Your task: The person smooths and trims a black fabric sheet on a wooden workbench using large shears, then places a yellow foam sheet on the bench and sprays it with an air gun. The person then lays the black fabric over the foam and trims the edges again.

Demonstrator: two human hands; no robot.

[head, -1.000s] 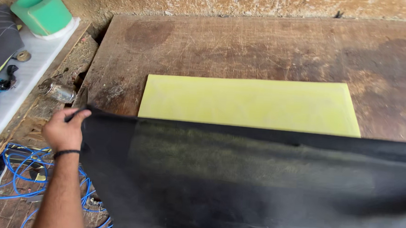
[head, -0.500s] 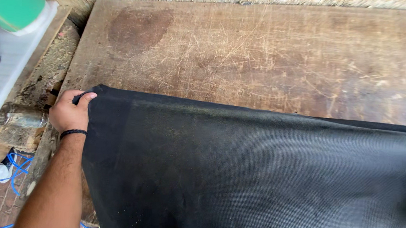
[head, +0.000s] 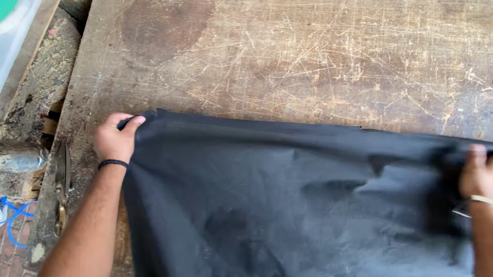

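My fingers point(head: 129, 122) of the left hand point(head: 112, 141) are clenched on the top-left corner of the black fabric point(head: 299, 210), pinching its edge against the desk point(head: 320, 57). The right hand point(head: 489, 173) now shows at the right edge of the view, where half a second ago it was out of sight; it rests on the cloth near its top edge, but it is blurred and I cannot tell whether it grips or only presses. The fabric lies spread across the near half of the scratched wooden desk, wrinkled in the middle, its top edge running almost straight between my two hands. A second ago a yellow-green sheet lay bare beyond the cloth; now it is no longer visible. A metal cylinder point(head: 9, 155) sits left of the desk, beside a blue cord point(head: 16, 221).
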